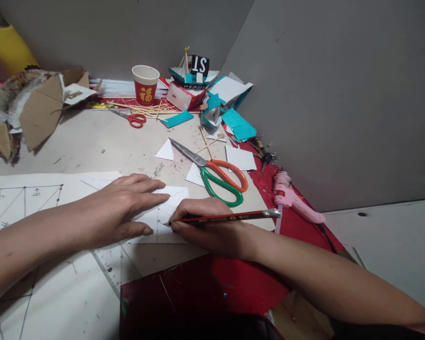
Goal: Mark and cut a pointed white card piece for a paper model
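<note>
My right hand (pixel 201 225) grips a red and black pencil (pixel 233 217), its tip close to the surface of a white card (pixel 179 237) marked with thin lines. Spread flat over the left part of that card is my left hand (pixel 131 205), fingers stretched out and nothing held in them. A clear ruler (pixel 108 269) sticks out below my left wrist. Just beyond the card lie large scissors (pixel 201 163) with one orange and one green handle. Under my left forearm is a larger white sheet (pixel 74 293) with drawn lines and letters.
At the back stand a red and white paper cup (pixel 145 85), small red-handled scissors (pixel 136 121), thin wooden sticks (pixel 152 109) and teal card pieces (pixel 239 124). Cut cardboard (pixel 44 108) lies at the left, near a yellow bottle (pixel 9 47). A pink glue gun (pixel 293 198) rests at the right.
</note>
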The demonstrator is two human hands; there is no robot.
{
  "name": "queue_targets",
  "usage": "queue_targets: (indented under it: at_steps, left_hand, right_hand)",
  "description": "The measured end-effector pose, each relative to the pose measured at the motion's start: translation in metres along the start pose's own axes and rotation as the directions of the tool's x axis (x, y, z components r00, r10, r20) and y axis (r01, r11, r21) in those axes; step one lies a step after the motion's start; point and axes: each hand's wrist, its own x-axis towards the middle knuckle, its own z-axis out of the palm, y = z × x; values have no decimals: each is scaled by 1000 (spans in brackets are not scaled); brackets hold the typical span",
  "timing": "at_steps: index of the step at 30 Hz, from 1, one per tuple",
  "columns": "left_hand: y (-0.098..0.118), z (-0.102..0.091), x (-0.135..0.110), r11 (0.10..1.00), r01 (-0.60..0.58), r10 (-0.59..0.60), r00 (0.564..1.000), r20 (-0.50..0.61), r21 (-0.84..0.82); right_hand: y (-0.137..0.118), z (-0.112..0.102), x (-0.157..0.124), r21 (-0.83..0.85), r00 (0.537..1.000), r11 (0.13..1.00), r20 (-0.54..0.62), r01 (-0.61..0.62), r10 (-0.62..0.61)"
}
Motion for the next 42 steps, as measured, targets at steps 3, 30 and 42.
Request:
queue_targets:
  at_steps: [3, 30, 42]
  left_hand:
    - [0, 0, 0, 1000, -2, 2, 1000, 14, 13]
    - [12, -11, -1, 994, 108, -108, 993, 48, 0]
    - [29, -20, -5, 968, 252, -252, 968, 8, -12]
  right_hand:
    - [0, -2, -1, 0, 1000, 1000, 14, -7, 7]
    - [0, -11, -4, 306, 897, 944, -374, -121, 236]
    - [12, -13, 1, 141, 907, 970, -349, -197, 235]
